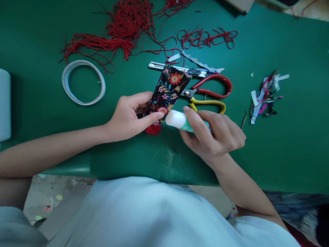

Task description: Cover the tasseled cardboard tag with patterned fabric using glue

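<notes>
My left hand (130, 115) pinches the near end of a black strip of flowered fabric (168, 91), which lies slanted over the green table (51, 144). A small red tassel (153, 129) pokes out under my thumb. My right hand (213, 133) grips a glue stick (177, 120) with a white cap end and green body. Its white end points left and almost touches the fabric's near edge.
Behind the fabric lie red and yellow-handled scissors (209, 92) and a silver utility knife (177, 68). Red cords (123, 31) are piled at the back. A ring of white tape (83, 82) sits to the left, and fabric scraps (264, 96) to the right.
</notes>
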`<state>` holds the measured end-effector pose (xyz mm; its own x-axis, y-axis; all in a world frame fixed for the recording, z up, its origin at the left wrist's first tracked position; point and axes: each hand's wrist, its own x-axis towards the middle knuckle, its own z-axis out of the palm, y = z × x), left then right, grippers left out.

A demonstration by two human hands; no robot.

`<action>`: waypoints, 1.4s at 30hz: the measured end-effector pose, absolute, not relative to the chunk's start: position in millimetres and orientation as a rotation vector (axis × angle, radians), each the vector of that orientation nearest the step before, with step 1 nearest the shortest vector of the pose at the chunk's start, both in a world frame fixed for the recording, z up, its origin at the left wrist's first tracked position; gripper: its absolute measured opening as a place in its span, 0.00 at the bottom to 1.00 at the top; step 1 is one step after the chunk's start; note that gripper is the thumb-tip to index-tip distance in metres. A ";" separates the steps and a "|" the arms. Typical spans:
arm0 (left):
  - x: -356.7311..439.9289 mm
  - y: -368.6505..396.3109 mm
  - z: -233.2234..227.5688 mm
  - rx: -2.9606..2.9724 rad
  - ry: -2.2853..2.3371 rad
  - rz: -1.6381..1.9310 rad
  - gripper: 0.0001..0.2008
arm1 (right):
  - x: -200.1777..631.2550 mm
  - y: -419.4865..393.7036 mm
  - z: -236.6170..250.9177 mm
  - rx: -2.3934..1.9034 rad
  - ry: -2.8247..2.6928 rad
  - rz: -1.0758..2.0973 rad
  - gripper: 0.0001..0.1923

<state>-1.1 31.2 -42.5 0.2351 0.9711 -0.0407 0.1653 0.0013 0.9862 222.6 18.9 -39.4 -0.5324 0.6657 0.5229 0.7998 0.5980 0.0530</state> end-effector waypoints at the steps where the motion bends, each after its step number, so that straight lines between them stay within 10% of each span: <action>1: -1.2 30.7 -43.0 1.430 1.156 0.930 0.09 | 222.9 18.9 -39.9 -1.206 -2.381 -0.400 0.16; 42: -0.8 31.7 -42.5 1.341 1.100 0.910 0.09 | 222.7 23.0 -42.5 -0.998 -2.253 -0.452 0.21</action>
<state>-0.8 31.7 -42.5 0.2682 0.9599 -0.0814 0.0999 0.0563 0.9934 222.7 23.0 -42.5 -0.5182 0.5392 0.6639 0.7535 0.6551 0.0561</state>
